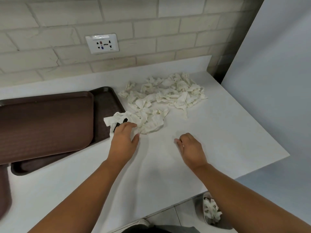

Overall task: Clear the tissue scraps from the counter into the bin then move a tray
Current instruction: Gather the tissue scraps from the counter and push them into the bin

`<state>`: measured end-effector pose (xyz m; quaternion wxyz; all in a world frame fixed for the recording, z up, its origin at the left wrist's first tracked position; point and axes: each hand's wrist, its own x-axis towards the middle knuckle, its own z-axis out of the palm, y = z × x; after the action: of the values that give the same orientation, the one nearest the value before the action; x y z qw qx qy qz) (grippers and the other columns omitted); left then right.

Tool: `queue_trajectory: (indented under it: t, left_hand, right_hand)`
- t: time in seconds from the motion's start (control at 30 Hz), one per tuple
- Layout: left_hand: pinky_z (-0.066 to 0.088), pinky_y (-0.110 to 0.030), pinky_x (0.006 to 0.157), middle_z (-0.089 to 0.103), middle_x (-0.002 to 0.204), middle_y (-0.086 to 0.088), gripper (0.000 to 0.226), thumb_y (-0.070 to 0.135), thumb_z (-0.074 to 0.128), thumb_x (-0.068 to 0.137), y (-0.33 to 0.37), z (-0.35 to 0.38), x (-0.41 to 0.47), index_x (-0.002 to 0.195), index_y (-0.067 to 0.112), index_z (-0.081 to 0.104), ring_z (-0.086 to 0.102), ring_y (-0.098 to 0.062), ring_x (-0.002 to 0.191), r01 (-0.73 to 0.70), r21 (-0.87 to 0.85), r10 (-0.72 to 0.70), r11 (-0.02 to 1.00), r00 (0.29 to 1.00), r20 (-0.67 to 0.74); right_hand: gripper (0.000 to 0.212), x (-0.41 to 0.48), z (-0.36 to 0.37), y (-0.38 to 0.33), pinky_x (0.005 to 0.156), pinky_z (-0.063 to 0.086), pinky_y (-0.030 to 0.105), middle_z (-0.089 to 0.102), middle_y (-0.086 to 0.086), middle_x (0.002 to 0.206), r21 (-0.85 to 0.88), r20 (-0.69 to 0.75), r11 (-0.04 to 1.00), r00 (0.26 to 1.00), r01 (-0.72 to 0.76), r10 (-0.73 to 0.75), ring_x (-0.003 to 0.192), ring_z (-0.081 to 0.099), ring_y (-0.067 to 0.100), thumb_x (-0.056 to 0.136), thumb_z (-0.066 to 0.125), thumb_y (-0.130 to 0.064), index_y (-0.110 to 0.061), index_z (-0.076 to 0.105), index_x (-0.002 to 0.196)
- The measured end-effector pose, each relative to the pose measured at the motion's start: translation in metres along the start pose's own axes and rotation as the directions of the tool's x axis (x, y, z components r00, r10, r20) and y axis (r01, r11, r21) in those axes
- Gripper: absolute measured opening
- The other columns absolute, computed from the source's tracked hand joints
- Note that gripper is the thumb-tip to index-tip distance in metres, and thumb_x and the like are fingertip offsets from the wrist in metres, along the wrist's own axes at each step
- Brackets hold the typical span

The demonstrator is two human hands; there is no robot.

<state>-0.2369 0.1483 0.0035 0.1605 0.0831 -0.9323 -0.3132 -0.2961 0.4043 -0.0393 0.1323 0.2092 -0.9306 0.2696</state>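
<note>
Forearms reach in over the white surface (218, 132). Beside the brown trays (45, 125), the left hand (123, 140) pinches a tissue scrap (116, 120); the pile (161, 100) spreads beyond-right. The right hand (191, 148) hangs loosely curled, empty, above the bin (211, 211).

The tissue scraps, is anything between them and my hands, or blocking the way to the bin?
Nothing visible. The left hand already touches the tissue scraps; only bare counter separates the right hand. The bin sits open below the counter's front edge.
</note>
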Motion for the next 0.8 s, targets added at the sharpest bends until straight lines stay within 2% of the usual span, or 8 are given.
queue_trajectory:
  t: [0.13, 0.23, 0.3, 0.4, 0.53, 0.6, 0.7, 0.8]
  left_hand:
    - [0.041, -0.023, 0.09, 0.055, 0.13, -0.001, 0.048, 0.026, 0.07, 0.09, -0.005, 0.0, 0.01, 0.134, 0.014, 0.054, 0.053, -0.017, 0.11, 0.077, 0.01, -0.077, 0.997, 0.994, 0.073]
    - [0.042, -0.024, 0.086, 0.059, 0.118, 0.0, 0.052, 0.027, 0.071, 0.09, -0.005, 0.001, 0.015, 0.136, 0.015, 0.051, 0.057, -0.018, 0.102, 0.136, 0.029, -0.138, 0.99, 0.983, 0.121]
    - [0.047, -0.027, 0.077, 0.062, 0.096, 0.002, 0.046, 0.021, 0.07, 0.089, -0.006, 0.0, 0.017, 0.131, 0.014, 0.053, 0.06, -0.017, 0.087, 0.147, 0.047, -0.152, 0.988, 0.98, 0.129]
    - [0.049, -0.03, 0.075, 0.061, 0.083, 0.003, 0.036, 0.015, 0.066, 0.092, -0.006, -0.004, 0.022, 0.126, 0.013, 0.058, 0.058, -0.015, 0.076, 0.136, 0.034, -0.138, 0.99, 0.988, 0.076]
    - [0.048, -0.026, 0.092, 0.07, 0.107, -0.003, 0.025, 0.015, 0.05, 0.101, 0.003, -0.016, 0.03, 0.121, 0.014, 0.065, 0.06, -0.012, 0.091, 0.087, -0.145, -0.09, 0.986, 0.996, -0.012]
    - [0.048, -0.022, 0.077, 0.069, 0.095, 0.0, 0.026, 0.016, 0.043, 0.103, 0.014, -0.025, 0.032, 0.107, 0.019, 0.068, 0.058, -0.012, 0.08, 0.176, -0.287, -0.178, 0.942, 0.984, 0.021]
    - [0.046, -0.031, 0.067, 0.056, 0.072, 0.007, 0.022, 0.028, 0.047, 0.101, 0.035, -0.034, 0.033, 0.084, 0.02, 0.06, 0.052, -0.012, 0.066, 0.289, -0.477, -0.282, 0.83, 0.955, 0.088]
    - [0.041, -0.035, 0.056, 0.049, 0.069, 0.0, 0.034, 0.043, 0.063, 0.092, 0.056, -0.033, 0.028, 0.08, 0.02, 0.041, 0.047, -0.016, 0.059, 0.296, -0.437, -0.264, 0.85, 0.955, 0.133]
  right_hand:
    - [0.053, 0.011, -0.007, -0.016, 0.051, 0.034, 0.032, 0.039, -0.005, 0.053, 0.012, 0.051, 0.997, 0.996, -0.08, 0.079, 0.05, 0.042, 0.018, 0.097, 0.025, -0.056, -0.021, 0.032, 0.058]
    - [0.053, 0.015, -0.007, -0.03, 0.054, 0.035, 0.032, 0.041, -0.005, 0.05, 0.057, 0.101, 0.989, 0.987, -0.133, 0.127, 0.05, 0.045, 0.019, 0.099, 0.023, -0.054, -0.025, 0.029, 0.055]
    - [0.053, 0.015, -0.005, -0.035, 0.055, 0.037, 0.033, 0.04, -0.005, 0.05, 0.064, 0.133, 0.988, 0.982, -0.141, 0.132, 0.051, 0.046, 0.02, 0.102, 0.028, -0.049, -0.026, 0.029, 0.055]
    - [0.052, 0.016, -0.007, -0.036, 0.057, 0.04, 0.035, 0.041, -0.004, 0.05, 0.071, 0.162, 0.987, 0.978, -0.142, 0.129, 0.052, 0.048, 0.022, 0.103, 0.032, -0.046, -0.024, 0.029, 0.055]
    - [0.051, 0.015, -0.012, -0.034, 0.054, 0.035, 0.033, 0.04, -0.004, 0.049, 0.083, 0.152, 0.989, 0.983, -0.119, 0.106, 0.05, 0.045, 0.019, 0.102, 0.038, -0.043, -0.023, 0.029, 0.056]
    - [0.051, 0.013, -0.017, -0.033, 0.053, 0.036, 0.033, 0.04, -0.004, 0.048, 0.082, 0.146, 0.99, 0.984, -0.112, 0.1, 0.048, 0.045, 0.019, 0.101, 0.04, -0.043, -0.023, 0.028, 0.056]
    - [0.052, 0.008, -0.026, -0.032, 0.054, 0.041, 0.035, 0.038, -0.005, 0.047, 0.099, 0.126, 0.986, 0.984, -0.137, 0.124, 0.047, 0.043, 0.019, 0.1, 0.044, -0.043, -0.023, 0.029, 0.055]
    - [0.053, -0.001, -0.04, -0.03, 0.051, 0.038, 0.034, 0.032, -0.008, 0.046, 0.151, 0.046, 0.979, 0.99, -0.139, 0.134, 0.044, 0.035, 0.013, 0.1, 0.049, -0.039, -0.023, 0.028, 0.053]
